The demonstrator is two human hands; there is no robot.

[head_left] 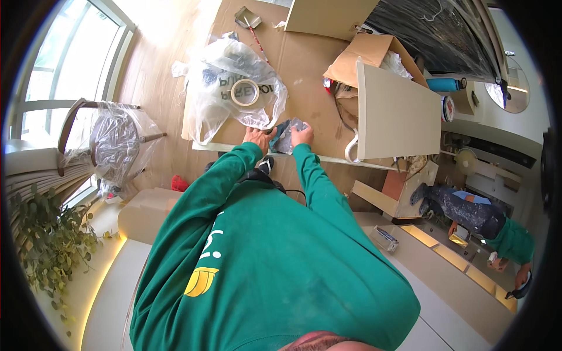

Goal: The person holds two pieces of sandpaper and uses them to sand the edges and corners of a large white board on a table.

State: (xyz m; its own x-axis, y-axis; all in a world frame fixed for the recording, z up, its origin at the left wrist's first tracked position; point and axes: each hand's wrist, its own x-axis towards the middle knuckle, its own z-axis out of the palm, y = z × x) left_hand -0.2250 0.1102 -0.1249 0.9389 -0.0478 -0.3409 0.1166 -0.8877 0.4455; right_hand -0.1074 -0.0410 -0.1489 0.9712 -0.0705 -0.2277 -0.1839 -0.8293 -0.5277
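Note:
At the near edge of a cardboard-covered table [304, 76], a small crumpled grey and dark teal packet [284, 138] lies between my hands. My right hand [302, 134] is closed on its grey right side. My left hand [259, 138] has its fingers bent at the packet's left, darker edge; the fingertips are partly hidden. Just beyond my left hand lies a large clear plastic bag [205, 111] with dark printing. A roll of pale tape [244, 92] rests on top of the bag.
To the right stand a beige panel [398, 114], an open cardboard box [366, 55] and another tape roll [352, 146]. A paint-marked stick [256, 41] lies at the back. A plastic-wrapped chair [117, 143] is left. A co-worker in green [509, 240] is at far right.

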